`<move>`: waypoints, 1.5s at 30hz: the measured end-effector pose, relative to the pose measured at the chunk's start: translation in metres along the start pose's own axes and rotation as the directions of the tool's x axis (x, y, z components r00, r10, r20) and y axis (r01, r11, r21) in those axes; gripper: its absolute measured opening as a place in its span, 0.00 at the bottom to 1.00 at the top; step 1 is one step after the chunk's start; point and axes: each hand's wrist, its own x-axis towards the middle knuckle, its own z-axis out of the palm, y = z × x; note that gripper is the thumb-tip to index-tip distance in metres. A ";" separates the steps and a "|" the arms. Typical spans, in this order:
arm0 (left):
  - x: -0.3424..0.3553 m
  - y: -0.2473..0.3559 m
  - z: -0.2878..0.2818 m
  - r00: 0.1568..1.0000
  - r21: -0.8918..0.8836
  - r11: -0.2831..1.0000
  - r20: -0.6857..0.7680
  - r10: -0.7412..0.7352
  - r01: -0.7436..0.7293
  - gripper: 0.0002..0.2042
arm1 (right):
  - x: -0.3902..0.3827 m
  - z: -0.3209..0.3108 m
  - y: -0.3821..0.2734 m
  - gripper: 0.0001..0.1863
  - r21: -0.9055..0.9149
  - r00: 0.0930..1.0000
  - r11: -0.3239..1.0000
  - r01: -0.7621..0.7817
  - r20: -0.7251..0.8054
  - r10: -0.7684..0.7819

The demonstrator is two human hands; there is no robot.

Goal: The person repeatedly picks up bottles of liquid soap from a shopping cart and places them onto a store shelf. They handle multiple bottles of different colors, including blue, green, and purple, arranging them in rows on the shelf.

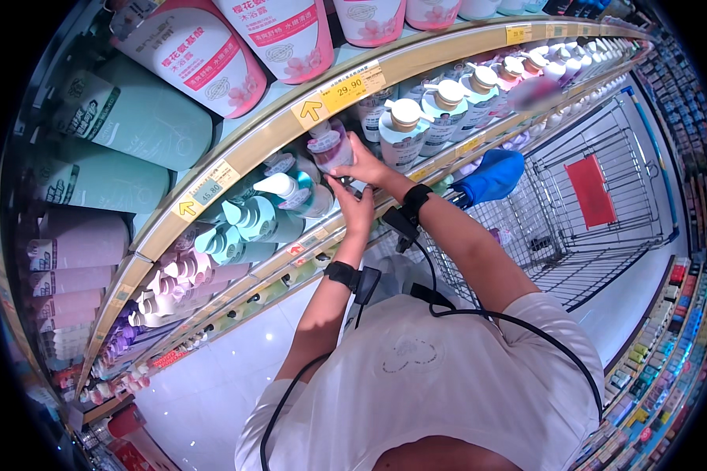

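A purple pump bottle [328, 147] with a pale top tilts at the front of the middle shelf. Around its side are the fingers of my right hand [363, 163], closed on it. My left hand [355, 206] is just below, its fingers and thumb curled about the bottle's lower end; part of that grip is hidden. To the left stand teal bottles with white pumps [287, 188], close to my left hand. Right of my right hand is a row of pale blue bottles with white pump heads [407, 118]. Dark bands with small devices sit on both wrists.
A wire shopping cart [558, 259] with a red panel [591, 192] stands to my right. A blue cloth-like item [491, 177] is at its near side. Large pink-and-white bottles [283, 39] and green ones [133, 114] fill the upper shelf, above a curved shelf edge [259, 133].
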 end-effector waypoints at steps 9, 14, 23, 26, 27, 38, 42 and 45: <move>-0.007 0.002 -0.008 0.997 -0.064 0.995 -0.021 -0.074 0.072 0.47 | 0.000 0.000 -0.011 0.46 0.006 0.999 1.000 -0.021 0.045 0.021; -0.006 -0.006 -0.014 0.997 -0.046 0.996 -0.023 -0.080 0.079 0.46 | -0.016 0.000 -0.030 0.59 -0.247 0.995 0.964 -0.097 -0.024 0.094; -0.043 0.021 -0.006 0.965 0.017 0.982 0.186 0.182 -0.189 0.32 | -0.097 -0.035 -0.074 0.43 -0.212 0.975 0.975 -0.071 0.190 0.113; -0.070 0.084 0.033 0.821 0.010 0.901 0.416 0.391 -0.435 0.26 | -0.164 -0.086 -0.128 0.31 0.090 0.991 0.995 -0.042 0.132 0.030; -0.076 0.096 0.048 0.763 0.010 0.881 0.506 0.403 -0.472 0.25 | -0.184 -0.110 -0.138 0.30 0.148 0.995 0.988 -0.040 0.099 0.026; -0.161 -0.063 0.329 0.060 0.448 0.834 0.889 -0.454 -0.322 0.24 | -0.468 -0.218 0.132 0.15 0.835 0.102 0.529 -0.151 -0.519 0.849; -0.168 -0.231 0.303 0.264 0.743 0.648 0.668 -0.696 -0.170 0.21 | -0.481 -0.169 0.161 0.16 0.285 0.631 0.814 -0.507 -0.520 0.575; -0.181 -0.268 0.280 0.356 0.722 0.687 0.665 -0.657 -0.080 0.19 | -0.467 -0.150 0.188 0.19 0.934 0.308 0.348 -0.086 -0.307 0.901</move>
